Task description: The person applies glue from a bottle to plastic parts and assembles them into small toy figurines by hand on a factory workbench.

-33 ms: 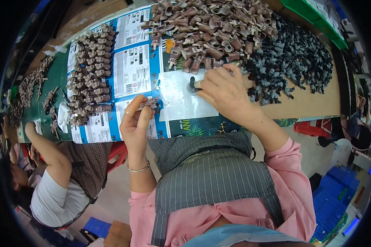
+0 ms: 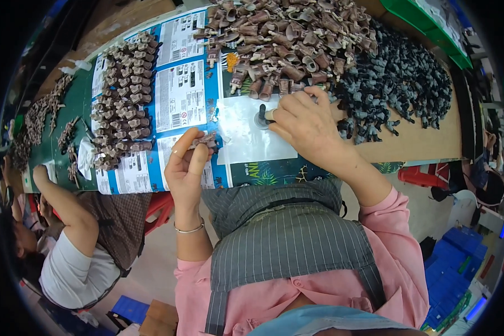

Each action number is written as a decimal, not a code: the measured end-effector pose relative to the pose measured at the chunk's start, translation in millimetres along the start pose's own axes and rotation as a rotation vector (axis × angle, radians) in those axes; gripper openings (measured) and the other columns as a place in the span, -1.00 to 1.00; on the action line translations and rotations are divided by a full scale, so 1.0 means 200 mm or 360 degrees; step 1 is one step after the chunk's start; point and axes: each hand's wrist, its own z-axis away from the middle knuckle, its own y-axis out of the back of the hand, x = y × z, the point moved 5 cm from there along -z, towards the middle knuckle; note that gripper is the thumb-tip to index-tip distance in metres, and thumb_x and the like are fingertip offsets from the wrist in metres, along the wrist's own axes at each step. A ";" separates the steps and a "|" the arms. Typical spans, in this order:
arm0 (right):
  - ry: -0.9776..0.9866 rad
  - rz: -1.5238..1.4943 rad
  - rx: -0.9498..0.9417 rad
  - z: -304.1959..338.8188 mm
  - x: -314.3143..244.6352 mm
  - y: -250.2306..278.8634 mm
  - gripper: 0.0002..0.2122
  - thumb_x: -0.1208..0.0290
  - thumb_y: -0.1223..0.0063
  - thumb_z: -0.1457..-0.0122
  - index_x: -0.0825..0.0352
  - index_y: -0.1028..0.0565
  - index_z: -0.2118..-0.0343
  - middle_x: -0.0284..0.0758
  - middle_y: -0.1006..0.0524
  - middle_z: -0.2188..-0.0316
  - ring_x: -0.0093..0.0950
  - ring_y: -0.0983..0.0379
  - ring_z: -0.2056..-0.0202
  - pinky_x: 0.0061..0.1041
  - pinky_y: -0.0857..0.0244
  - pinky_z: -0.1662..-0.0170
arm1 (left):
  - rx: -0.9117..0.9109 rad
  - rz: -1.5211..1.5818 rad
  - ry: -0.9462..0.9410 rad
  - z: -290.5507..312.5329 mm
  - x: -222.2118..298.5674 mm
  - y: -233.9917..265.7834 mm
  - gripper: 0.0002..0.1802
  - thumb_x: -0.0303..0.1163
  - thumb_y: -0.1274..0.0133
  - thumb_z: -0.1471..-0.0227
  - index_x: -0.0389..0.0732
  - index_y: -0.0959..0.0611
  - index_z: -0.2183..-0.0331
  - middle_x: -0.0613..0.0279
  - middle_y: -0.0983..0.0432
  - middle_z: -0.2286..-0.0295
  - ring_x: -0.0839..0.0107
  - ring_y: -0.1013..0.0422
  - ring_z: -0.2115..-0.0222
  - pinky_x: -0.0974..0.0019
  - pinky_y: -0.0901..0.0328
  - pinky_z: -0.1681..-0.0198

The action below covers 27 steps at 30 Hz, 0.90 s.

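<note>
My left hand (image 2: 186, 168) pinches a small brown moulded figure piece (image 2: 208, 142) between thumb and fingers, just off the left edge of a clear plastic sheet (image 2: 235, 140). Over the sheet's right side, my right hand (image 2: 308, 122) has its fingers closed together. Their tips are at a small black peg on a round grey base (image 2: 261, 117), which rests on the sheet. Whether the fingers grip the peg or something smaller is hidden. Beyond the sheet lies a big heap of hollow brown figure pieces (image 2: 291, 47). Grey-and-black pieces (image 2: 397, 78) are piled to its right.
Rows of brown figures (image 2: 123, 106) stand on printed blue-and-white sheets (image 2: 179, 95) at left. Farther left, a co-worker's arm (image 2: 67, 196) reaches onto the green table, near thin brown parts (image 2: 39, 123). A green tray edge (image 2: 431, 31) borders the far right. Brown cardboard (image 2: 420, 140) lies under the dark pile.
</note>
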 end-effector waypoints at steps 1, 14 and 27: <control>0.0021 0.0031 -0.0020 -0.01 -0.01 0.00 -0.86 0.39 -0.23 0.06 0.20 -0.49 0.44 -0.41 -0.36 0.43 -0.42 -0.35 0.26 -0.24 -0.09 -0.06 | -0.0030 0.0044 -0.0015 0.00 0.00 -0.01 -0.64 -0.59 -0.12 -0.10 -0.30 -0.58 0.02 0.24 -0.53 0.16 0.57 -0.46 0.30 0.49 -0.38 0.22; -0.0080 -0.0002 0.0101 0.02 0.02 0.03 -0.83 0.33 -0.27 0.04 0.19 -0.55 0.38 -0.43 -0.40 0.43 -0.44 -0.39 0.29 -0.36 -0.08 0.02 | -0.0259 -0.0057 -0.0139 -0.08 -0.01 -0.24 -0.66 -0.57 -0.15 -0.09 -0.27 -0.60 0.05 0.29 -0.51 0.21 0.59 -0.43 0.27 0.52 -0.33 0.18; -0.0370 -0.0598 0.0239 0.04 0.04 0.03 -0.84 0.29 -0.22 -0.03 0.20 -0.58 0.35 -0.44 -0.40 0.49 -0.44 -0.37 0.35 -0.39 -0.05 0.13 | -0.0251 0.0561 0.0251 -0.10 -0.03 -0.38 -0.68 -0.52 -0.13 -0.13 -0.25 -0.60 0.04 0.32 -0.56 0.23 0.59 -0.46 0.35 0.49 -0.38 0.23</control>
